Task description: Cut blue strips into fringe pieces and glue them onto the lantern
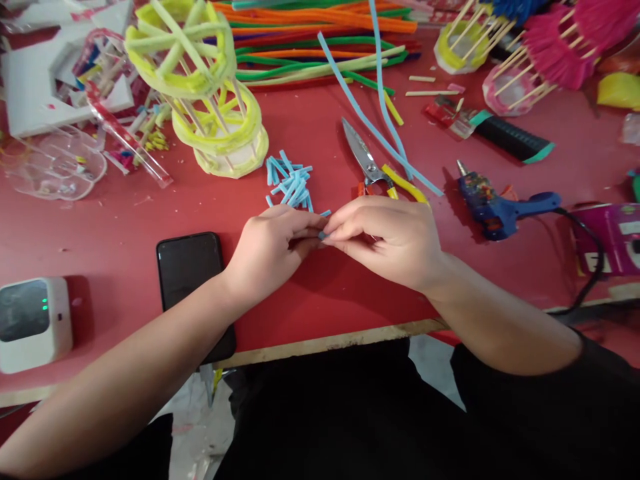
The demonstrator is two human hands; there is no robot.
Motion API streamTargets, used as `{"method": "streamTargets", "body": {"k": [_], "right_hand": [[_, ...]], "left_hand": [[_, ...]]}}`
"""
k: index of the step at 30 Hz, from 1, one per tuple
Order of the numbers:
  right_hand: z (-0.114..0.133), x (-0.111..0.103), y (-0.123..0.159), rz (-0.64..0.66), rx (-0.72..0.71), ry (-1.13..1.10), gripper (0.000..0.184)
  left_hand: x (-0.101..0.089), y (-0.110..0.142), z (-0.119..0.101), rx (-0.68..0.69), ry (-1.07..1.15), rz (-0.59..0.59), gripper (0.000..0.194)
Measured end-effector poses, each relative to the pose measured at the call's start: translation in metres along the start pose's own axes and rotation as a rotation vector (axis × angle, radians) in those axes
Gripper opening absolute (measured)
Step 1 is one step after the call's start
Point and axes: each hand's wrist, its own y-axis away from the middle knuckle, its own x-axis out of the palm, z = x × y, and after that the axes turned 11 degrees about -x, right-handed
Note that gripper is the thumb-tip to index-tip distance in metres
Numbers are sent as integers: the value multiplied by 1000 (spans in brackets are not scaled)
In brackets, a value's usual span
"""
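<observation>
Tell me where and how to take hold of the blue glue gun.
The glue gun is probably best taken by its blue handle, grip coming from the near right: it lies flat, handle jutting right and metal nozzle pointing upper left. Mind the black cable at the handle's end.

Bare bench makes a narrow lane between the blue bits and the scissors, closed at the bottom by both hands at centre. Two strips cross its upper right side. The tower rises as a tall block at upper left of centre; a wider passage runs below it, above the phone. At right, the glue gun and cord obstruct, leaving a gap above the forearm.
</observation>
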Motion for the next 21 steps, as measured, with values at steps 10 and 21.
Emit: {"method": "streamTargets", "body": {"k": [10,21], "right_hand": [[-1,6,6,-108,164,-127,31],[-3,-2,5,-7,45,97,13]], "left_hand": [[-7,-6,-10,-313,606,37,32],[-11,-8,-9,-481,869,212,42]]}}
